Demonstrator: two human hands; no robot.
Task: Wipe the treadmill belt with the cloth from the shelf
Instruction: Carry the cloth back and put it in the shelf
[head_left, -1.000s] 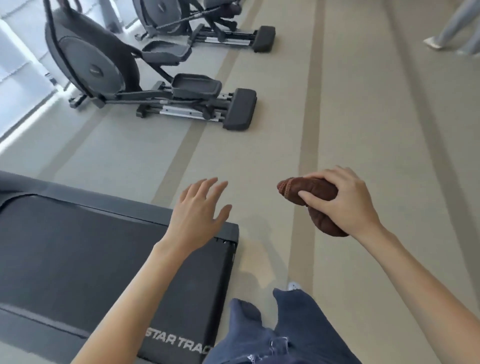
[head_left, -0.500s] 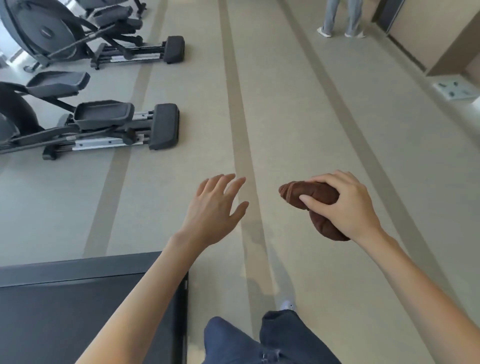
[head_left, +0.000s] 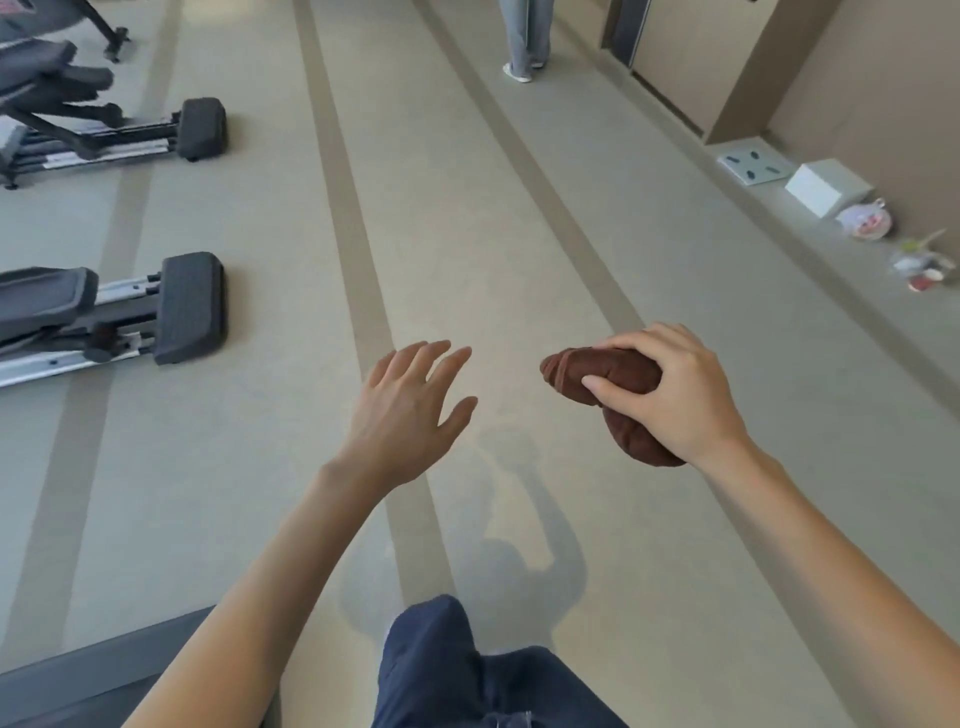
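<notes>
While the left hand is extended with fingers spread and empty, the bunched cloth is gripped by the right hand.

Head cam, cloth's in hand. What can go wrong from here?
1. The cloth is balled up in the right hand. Used like that, it would probably wipe with little contact.
2. Only a corner of the treadmill shows, low left, and the view faces away from it. Turning back without looking might catch a foot on its edge.
</notes>
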